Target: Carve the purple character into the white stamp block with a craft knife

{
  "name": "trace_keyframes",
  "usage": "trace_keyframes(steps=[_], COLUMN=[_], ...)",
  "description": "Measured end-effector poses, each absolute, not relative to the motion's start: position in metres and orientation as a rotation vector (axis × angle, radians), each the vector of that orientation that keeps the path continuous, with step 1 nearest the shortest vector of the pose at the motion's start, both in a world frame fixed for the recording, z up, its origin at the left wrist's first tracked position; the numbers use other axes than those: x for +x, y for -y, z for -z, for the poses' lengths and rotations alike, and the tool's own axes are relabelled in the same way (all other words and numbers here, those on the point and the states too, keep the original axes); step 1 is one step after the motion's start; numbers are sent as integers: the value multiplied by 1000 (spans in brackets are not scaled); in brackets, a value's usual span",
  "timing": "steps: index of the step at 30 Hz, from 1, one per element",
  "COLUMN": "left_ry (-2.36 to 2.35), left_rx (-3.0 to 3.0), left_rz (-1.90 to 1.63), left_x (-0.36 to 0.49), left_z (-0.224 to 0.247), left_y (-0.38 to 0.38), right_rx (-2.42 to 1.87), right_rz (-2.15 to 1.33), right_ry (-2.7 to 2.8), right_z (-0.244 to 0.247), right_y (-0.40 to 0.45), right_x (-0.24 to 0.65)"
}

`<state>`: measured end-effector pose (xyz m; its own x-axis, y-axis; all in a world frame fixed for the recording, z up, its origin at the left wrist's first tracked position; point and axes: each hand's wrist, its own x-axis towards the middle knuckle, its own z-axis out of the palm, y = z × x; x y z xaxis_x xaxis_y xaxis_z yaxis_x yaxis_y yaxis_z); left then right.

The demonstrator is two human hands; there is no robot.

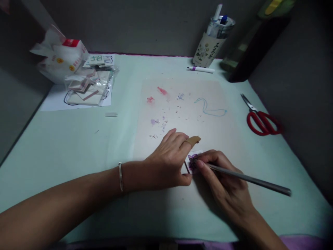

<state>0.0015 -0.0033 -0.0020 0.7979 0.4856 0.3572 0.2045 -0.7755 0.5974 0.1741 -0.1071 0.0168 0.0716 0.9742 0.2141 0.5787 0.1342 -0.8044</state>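
Evidently part-worked: purple design [192, 158] on small white piece [191, 164], remainder undeterminable.
Right hand [229, 189] grip clamped on slim grey tool [249, 178]; left hand [170, 158] at piece's edge, grip unclear; sheet [221, 135] beneath.

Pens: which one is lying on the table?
The white pen with the purple band, beside the cup. The others stand inside it; the right hand holds a grey stick.
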Motion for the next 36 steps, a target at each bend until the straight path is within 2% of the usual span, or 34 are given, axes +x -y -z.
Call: trace_keyframes(steps=[36], left_ry=[-502], left_rx=[2455], left_rz=[-693], left_x=[2], left_z=[5], left_y=[3], right_rx=[-1496], right_rz=[-767], right_ry=[1599], right_z=[-17], right_y=[109], right_x=[177])
